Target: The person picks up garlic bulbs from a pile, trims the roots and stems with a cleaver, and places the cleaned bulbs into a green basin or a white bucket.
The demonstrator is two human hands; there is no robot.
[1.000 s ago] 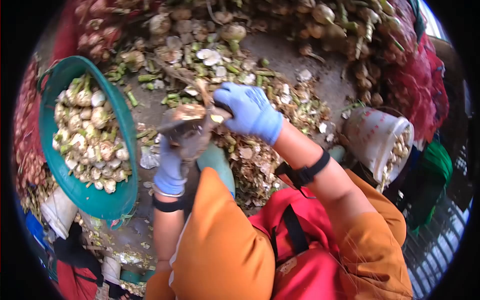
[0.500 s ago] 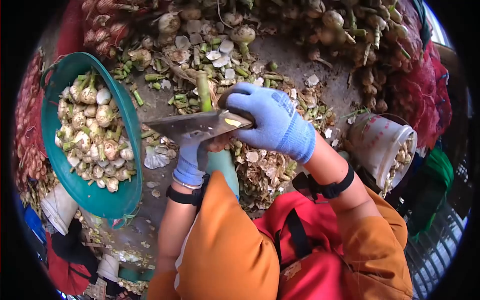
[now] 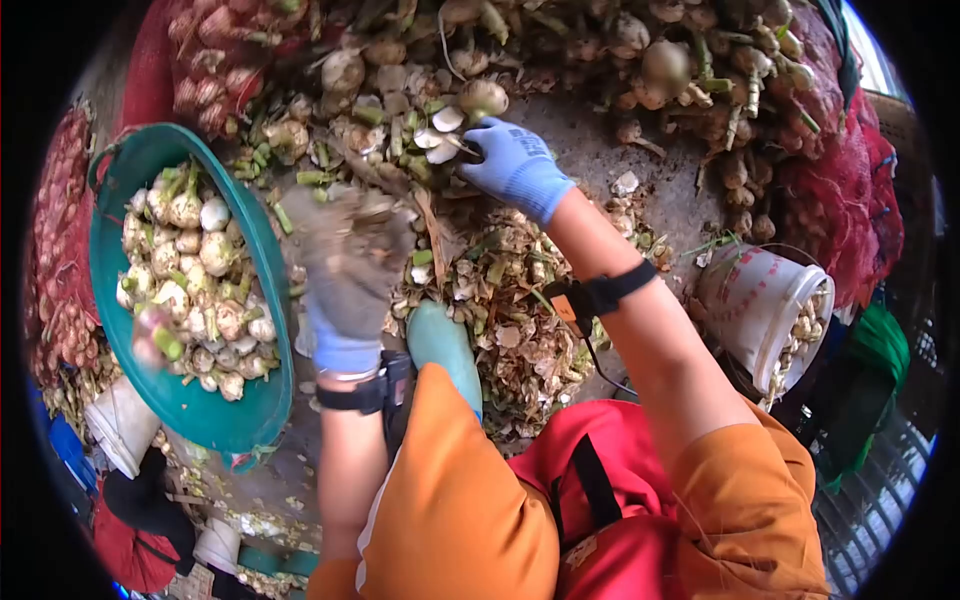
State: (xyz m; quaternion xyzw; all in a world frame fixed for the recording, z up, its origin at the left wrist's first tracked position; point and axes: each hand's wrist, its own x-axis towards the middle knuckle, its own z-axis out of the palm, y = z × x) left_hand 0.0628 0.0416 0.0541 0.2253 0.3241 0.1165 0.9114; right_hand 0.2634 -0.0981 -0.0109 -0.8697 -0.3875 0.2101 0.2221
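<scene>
My right hand [image 3: 515,170], in a blue glove, is at the pile just below a garlic bulb [image 3: 483,97]. Its fingers are curled, and I cannot make out what they hold; the broad knife seen earlier does not show clearly. My left hand [image 3: 350,260], gloved in blue and grey, is smeared by motion beside the green basin [image 3: 278,330]. Trimmed garlic bulbs [image 3: 215,250] fill much of that basin. A blurred garlic bulb [image 3: 157,335] with a green stem end is in the air over the basin's left side.
Cut stems and peelings [image 3: 525,310] lie in front of me around my boot [image 3: 440,340]. Untrimmed garlic [image 3: 640,45] is heaped at the back. A white bucket [image 3: 750,300] lies tipped at the right, near a red mesh sack [image 3: 835,200].
My hands have moved apart, the right one forward to the pile, the left one toward the basin. A garlic bulb has left my left hand toward the basin. The knife blade no longer shows clearly.
</scene>
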